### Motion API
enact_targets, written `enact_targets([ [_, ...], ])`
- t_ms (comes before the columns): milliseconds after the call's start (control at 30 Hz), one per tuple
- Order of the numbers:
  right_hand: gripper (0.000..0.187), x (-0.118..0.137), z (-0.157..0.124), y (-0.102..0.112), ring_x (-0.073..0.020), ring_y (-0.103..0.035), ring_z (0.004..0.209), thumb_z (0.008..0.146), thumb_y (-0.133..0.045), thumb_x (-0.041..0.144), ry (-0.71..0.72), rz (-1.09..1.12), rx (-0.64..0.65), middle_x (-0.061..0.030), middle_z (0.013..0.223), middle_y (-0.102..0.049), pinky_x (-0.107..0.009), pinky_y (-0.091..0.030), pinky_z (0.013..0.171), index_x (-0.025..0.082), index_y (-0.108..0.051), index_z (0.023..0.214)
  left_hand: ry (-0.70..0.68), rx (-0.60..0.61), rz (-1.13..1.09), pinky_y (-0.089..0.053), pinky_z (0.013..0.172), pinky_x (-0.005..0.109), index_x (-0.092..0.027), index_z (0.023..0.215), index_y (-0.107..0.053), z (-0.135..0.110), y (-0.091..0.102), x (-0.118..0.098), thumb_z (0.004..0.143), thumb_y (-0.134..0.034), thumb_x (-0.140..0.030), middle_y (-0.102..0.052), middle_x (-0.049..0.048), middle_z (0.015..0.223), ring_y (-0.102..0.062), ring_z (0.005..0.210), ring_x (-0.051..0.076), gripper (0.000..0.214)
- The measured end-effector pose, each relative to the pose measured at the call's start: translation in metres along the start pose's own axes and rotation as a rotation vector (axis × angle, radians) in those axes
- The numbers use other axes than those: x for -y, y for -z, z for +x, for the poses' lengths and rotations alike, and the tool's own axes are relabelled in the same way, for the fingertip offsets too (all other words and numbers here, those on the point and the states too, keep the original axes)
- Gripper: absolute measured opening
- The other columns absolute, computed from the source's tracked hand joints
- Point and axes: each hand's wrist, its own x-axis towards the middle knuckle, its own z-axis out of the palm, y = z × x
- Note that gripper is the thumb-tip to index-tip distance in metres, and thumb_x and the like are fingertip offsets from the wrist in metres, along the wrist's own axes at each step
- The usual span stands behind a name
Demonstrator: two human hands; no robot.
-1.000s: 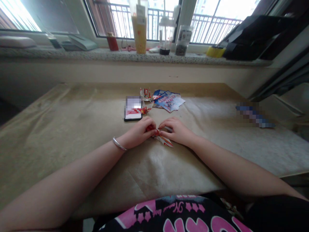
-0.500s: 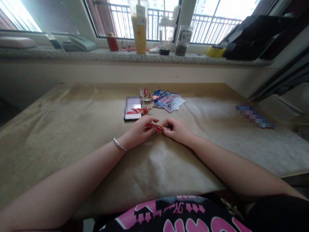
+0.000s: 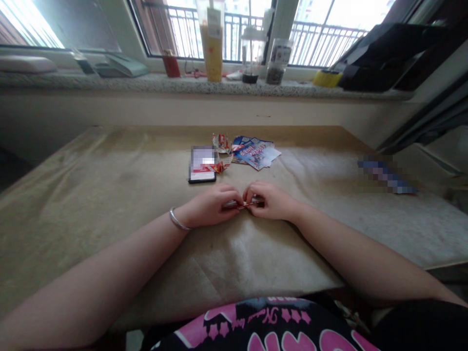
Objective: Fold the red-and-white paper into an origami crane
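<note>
My left hand [image 3: 212, 207] and my right hand [image 3: 272, 201] meet knuckle to knuckle low over the tan cloth [image 3: 109, 195] that covers the table; between them I pinch a small folded paper piece [image 3: 242, 205], red and white, its narrow strip showing only in the gap where my fingertips come together; most of it is hidden under my fingers, so I cannot tell its exact shape. Both hands are closed tight on it, thumbs and forefingers pressed in from either side, the paper lying flat or nearly flat just above the cloth. A silver bangle [image 3: 176, 220] sits on my left wrist. Beyond my hands, near them, lies a phone [image 3: 202, 165] with a red and white paper scrap [image 3: 218, 167] resting at its right edge; just behind stands a small folded paper figure [image 3: 221, 142], and beside that a spread of blue printed leaflets [image 3: 256, 152]. Well apart, on the stone windowsill [image 3: 146, 84], stand a tall orange drink [image 3: 214, 46] and two clear cups [image 3: 263, 61].
</note>
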Motion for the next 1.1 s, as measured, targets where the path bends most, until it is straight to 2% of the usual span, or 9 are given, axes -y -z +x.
enact_targets([
  [233, 0.012, -0.001, 0.001, 0.006, -0.0162, -0.059, 0.086, 0.069, -0.061, 0.013, 0.075, -0.022, 0.08, -0.004, 0.088, -0.066, -0.031, -0.044, 0.084, 0.019, -0.059, 0.079, -0.086, 0.064, 0.076, -0.043, 0.075, 0.027, -0.019, 0.096, -0.064, -0.001, -0.001, 0.003, 0.087, -0.053, -0.032, -0.062, 0.0061, 0.093, -0.056, 0.085, 0.015, 0.019],
  [367, 0.012, -0.002, 0.001, 0.009, -0.0155, -0.06, 0.087, 0.075, -0.057, 0.011, 0.069, -0.012, 0.092, -0.0036, 0.088, -0.066, -0.032, -0.043, 0.087, 0.019, -0.063, 0.081, -0.102, 0.074, 0.135, -0.044, 0.077, 0.027, -0.021, 0.1, -0.064, -0.001, -0.001, 0.002, 0.089, -0.05, -0.032, -0.062, 0.0065, 0.097, -0.056, 0.087, 0.015, 0.021],
  [533, 0.02, -0.008, 0.0, 0.007, -0.0151, -0.06, 0.084, 0.077, -0.051, 0.005, 0.05, -0.037, 0.037, -0.0039, 0.085, -0.067, -0.03, -0.044, 0.083, 0.018, -0.066, 0.081, -0.114, 0.03, 0.332, -0.04, 0.082, 0.031, -0.024, 0.099, -0.065, -0.001, 0.002, 0.004, 0.092, -0.045, -0.025, -0.064, 0.0043, 0.099, -0.053, 0.09, 0.016, 0.022],
  [667, 0.024, -0.015, 0.0, 0.004, -0.015, -0.059, 0.083, 0.079, -0.05, 0.005, 0.073, -0.075, -0.009, -0.005, 0.086, -0.066, -0.03, -0.045, 0.081, 0.019, -0.069, 0.084, -0.07, -0.036, 0.468, -0.041, 0.075, 0.029, -0.023, 0.093, -0.067, -0.001, 0.001, 0.011, 0.092, -0.043, -0.023, -0.062, 0.0048, 0.091, -0.052, 0.083, 0.016, 0.024],
  [733, 0.024, -0.016, 0.0, 0.003, -0.0155, -0.059, 0.083, 0.08, -0.051, 0.006, 0.073, -0.104, -0.019, -0.0053, 0.087, -0.066, -0.03, -0.046, 0.08, 0.02, -0.069, 0.087, -0.066, -0.038, 0.433, -0.042, 0.071, 0.026, -0.021, 0.091, -0.066, -0.002, -0.001, 0.015, 0.092, -0.041, -0.02, -0.06, 0.0055, 0.089, -0.052, 0.078, 0.014, 0.026],
  [867, 0.023, -0.014, 0.001, 0.003, -0.0167, -0.058, 0.084, 0.079, -0.053, 0.008, 0.064, -0.158, -0.009, -0.0048, 0.086, -0.067, -0.03, -0.046, 0.079, 0.021, -0.069, 0.091, -0.021, -0.011, 0.339, -0.044, 0.072, 0.022, -0.019, 0.093, -0.065, -0.004, -0.004, 0.018, 0.091, -0.039, -0.014, -0.059, 0.0047, 0.091, -0.055, 0.08, 0.012, 0.027],
  [1000, 0.019, -0.012, 0.001, 0.005, -0.0177, -0.057, 0.085, 0.081, -0.057, 0.014, 0.09, -0.249, 0.029, -0.0046, 0.089, -0.068, -0.03, -0.046, 0.079, 0.021, -0.068, 0.094, 0.019, -0.058, 0.307, -0.046, 0.077, 0.024, -0.019, 0.099, -0.062, -0.004, -0.003, 0.017, 0.09, -0.04, -0.014, -0.06, 0.005, 0.098, -0.058, 0.086, 0.013, 0.025],
  [1100, 0.016, -0.012, 0.0, 0.006, -0.0186, -0.055, 0.086, 0.084, -0.056, 0.021, 0.129, -0.354, 0.025, -0.005, 0.091, -0.067, -0.031, -0.045, 0.078, 0.021, -0.068, 0.094, -0.015, -0.052, 0.284, -0.047, 0.08, 0.026, -0.018, 0.101, -0.062, -0.003, -0.001, 0.017, 0.091, -0.042, -0.017, -0.061, 0.0061, 0.102, -0.058, 0.09, 0.014, 0.022],
])
